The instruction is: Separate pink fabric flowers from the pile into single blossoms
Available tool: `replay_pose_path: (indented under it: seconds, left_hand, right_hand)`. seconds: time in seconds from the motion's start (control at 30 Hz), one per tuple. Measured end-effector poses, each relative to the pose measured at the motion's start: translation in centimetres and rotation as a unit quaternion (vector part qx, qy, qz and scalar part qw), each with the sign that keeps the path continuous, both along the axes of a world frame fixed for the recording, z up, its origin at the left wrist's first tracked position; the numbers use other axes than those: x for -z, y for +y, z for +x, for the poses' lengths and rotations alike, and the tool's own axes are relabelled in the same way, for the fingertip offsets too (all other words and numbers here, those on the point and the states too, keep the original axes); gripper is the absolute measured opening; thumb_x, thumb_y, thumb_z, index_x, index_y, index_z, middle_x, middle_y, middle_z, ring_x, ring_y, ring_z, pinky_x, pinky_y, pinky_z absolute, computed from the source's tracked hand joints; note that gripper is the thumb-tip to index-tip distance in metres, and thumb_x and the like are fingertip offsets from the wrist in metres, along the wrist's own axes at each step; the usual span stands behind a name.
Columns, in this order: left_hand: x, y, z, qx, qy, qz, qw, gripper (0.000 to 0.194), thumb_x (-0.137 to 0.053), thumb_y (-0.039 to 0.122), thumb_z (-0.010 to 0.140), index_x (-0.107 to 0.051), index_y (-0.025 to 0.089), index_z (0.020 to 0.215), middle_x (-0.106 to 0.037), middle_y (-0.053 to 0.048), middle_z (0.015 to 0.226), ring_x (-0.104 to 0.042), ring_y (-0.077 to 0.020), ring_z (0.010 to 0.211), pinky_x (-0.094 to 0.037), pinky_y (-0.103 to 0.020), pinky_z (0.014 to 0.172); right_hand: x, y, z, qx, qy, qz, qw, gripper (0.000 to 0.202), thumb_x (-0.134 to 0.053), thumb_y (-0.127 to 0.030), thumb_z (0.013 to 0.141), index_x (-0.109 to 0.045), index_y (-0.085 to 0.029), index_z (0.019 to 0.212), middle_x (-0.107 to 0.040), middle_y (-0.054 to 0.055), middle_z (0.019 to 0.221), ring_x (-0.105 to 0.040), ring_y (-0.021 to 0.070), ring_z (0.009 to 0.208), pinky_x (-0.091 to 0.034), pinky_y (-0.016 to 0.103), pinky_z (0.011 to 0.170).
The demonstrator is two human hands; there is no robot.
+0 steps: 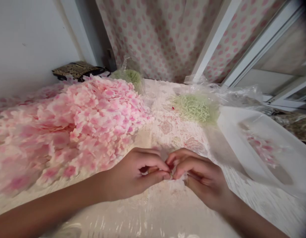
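Observation:
In the middle of the head view, my left hand (pixel 141 168) and my right hand (pixel 203 177) meet just above the table, fingertips nearly touching. My right fingers are closed on a pale, whitish artificial flower petal (pixel 179 174), partly covered by the fingers. The left thumb and index finger pinch right beside it; a small greenish bit shows at their tips, too small to name. Left of my hands lies a large heap of pink artificial flowers (pixel 103 119). Beyond my right hand is a bundle of pale green stems (pixel 194 107).
On the right stands a white plastic tray (pixel 232 132) with some pink petals (pixel 264 150) inside. A clear bag with green pieces (pixel 133 77) and a patterned purse (pixel 76 68) lie at the back. Clear plastic wrap (pixel 239 94) lies behind the tray. A dotted curtain (pixel 153 36) hangs behind the table.

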State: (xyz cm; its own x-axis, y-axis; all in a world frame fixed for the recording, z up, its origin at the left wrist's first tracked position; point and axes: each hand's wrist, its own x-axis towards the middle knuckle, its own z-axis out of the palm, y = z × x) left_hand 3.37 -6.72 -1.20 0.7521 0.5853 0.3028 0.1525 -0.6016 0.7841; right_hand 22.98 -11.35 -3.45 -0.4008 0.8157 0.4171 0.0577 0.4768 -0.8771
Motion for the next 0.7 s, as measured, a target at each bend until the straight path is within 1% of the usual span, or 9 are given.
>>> replay_pose_path:
  seconds: [0.1,0.27,0.33,0.47,0.57,0.63,0.7]
  left_hand:
    - [-0.06,0.05,-0.14,0.02,0.009,0.018,1.0,0.011,-0.055,0.011,0.082,-0.065,0.012,0.077,-0.057,0.001,0.064,-0.049,-0.0063,0.057,-0.04,-0.017,0.057]
    - [0.1,-0.05,-0.33,0.043,0.028,0.022,0.998,0.012,-0.052,0.012,0.085,-0.063,0.013,0.08,-0.06,0.0,0.071,-0.053,-0.0067,0.063,-0.04,-0.017,0.061]
    - [0.19,-0.2,-0.33,0.045,0.048,0.025,0.998,0.012,-0.052,0.013,0.085,-0.062,0.014,0.078,-0.059,0.001,0.07,-0.052,-0.0065,0.062,-0.04,-0.017,0.06]
    - [0.27,-0.71,-0.27,0.056,0.066,0.028,0.996,0.013,-0.05,0.009,0.084,-0.058,0.013,0.074,-0.055,0.004,0.065,-0.048,-0.005,0.056,-0.037,-0.016,0.056]
    - [0.32,-0.92,-0.2,0.065,0.061,0.011,0.996,0.013,-0.05,0.009,0.083,-0.056,0.013,0.072,-0.052,0.004,0.062,-0.045,-0.0047,0.053,-0.037,-0.015,0.053]
    - [0.33,-0.81,-0.18,0.051,0.055,0.016,0.997,0.012,-0.05,0.011,0.085,-0.057,0.014,0.075,-0.053,0.003,0.064,-0.047,-0.0055,0.055,-0.039,-0.016,0.054]
    - [0.35,-0.47,-0.24,0.014,0.047,0.067,0.997,0.011,-0.048,0.013,0.087,-0.059,0.014,0.089,-0.059,0.0,0.077,-0.053,-0.008,0.068,-0.043,-0.018,0.063]
  right_hand:
    - [0.08,-0.05,-0.08,-0.014,0.016,-0.02,1.0,0.023,-0.051,-0.001,0.081,-0.061,-0.02,0.087,-0.057,0.003,0.097,-0.057,0.0147,0.095,-0.046,0.028,0.08]
    - [0.28,0.05,-0.13,-0.027,0.002,-0.045,0.999,0.024,-0.05,0.001,0.081,-0.062,-0.019,0.086,-0.056,0.003,0.096,-0.056,0.0138,0.092,-0.045,0.027,0.077]
    - [0.49,0.07,-0.2,-0.033,0.008,-0.065,0.997,0.021,-0.051,-0.001,0.082,-0.061,-0.019,0.084,-0.054,0.003,0.095,-0.056,0.0132,0.09,-0.044,0.026,0.075]
    - [0.97,0.02,-0.44,-0.058,0.029,-0.11,0.992,0.014,-0.056,-0.007,0.082,-0.057,-0.021,0.083,-0.052,0.001,0.091,-0.054,0.0116,0.085,-0.044,0.026,0.074]
    - [0.97,0.14,-0.51,-0.076,0.026,-0.117,0.99,0.011,-0.057,-0.009,0.082,-0.057,-0.021,0.082,-0.052,0.001,0.09,-0.053,0.0116,0.083,-0.043,0.026,0.072]
    - [0.71,0.36,-0.43,-0.065,0.029,-0.11,0.991,0.01,-0.057,-0.011,0.083,-0.058,-0.021,0.082,-0.051,0.001,0.089,-0.053,0.0121,0.083,-0.042,0.026,0.072]
    - [0.38,0.66,-0.29,-0.029,0.057,-0.118,0.991,0.008,-0.058,-0.014,0.083,-0.057,-0.021,0.081,-0.052,0.001,0.088,-0.053,0.0127,0.084,-0.042,0.027,0.073]
